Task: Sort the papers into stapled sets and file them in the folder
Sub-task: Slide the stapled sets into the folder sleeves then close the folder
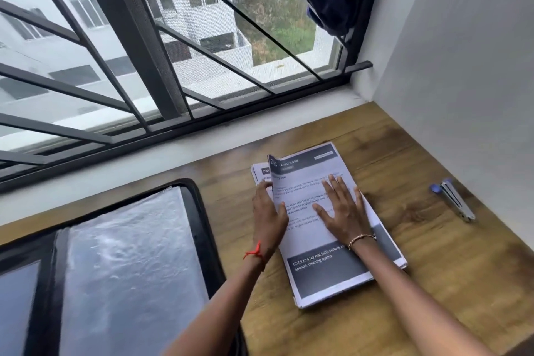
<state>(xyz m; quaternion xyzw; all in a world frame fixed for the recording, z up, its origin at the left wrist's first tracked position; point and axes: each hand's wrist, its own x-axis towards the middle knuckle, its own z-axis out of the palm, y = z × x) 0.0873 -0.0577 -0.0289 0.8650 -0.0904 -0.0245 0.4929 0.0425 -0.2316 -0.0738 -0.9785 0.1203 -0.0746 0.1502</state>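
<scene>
Now, papers (332,277): stacked on the tabletop (433,269), between folder and stapler.
top sheet (306,179): raised along its left edge, far corner curled up.
left hand (268,214): fingers curled, the sheet's left edge is pinched.
right hand (342,211): fingers spread, pressed flat on the top sheet.
folder (199,222): laid open at the left, clear sleeves shown.
stapler (455,199): laid at the right, well apart from the stack.

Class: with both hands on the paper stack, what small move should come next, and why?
Probably peel the top sheet further up with the left hand, which grips its raised left edge; the right hand lies flat on it, pinning the stack.
</scene>
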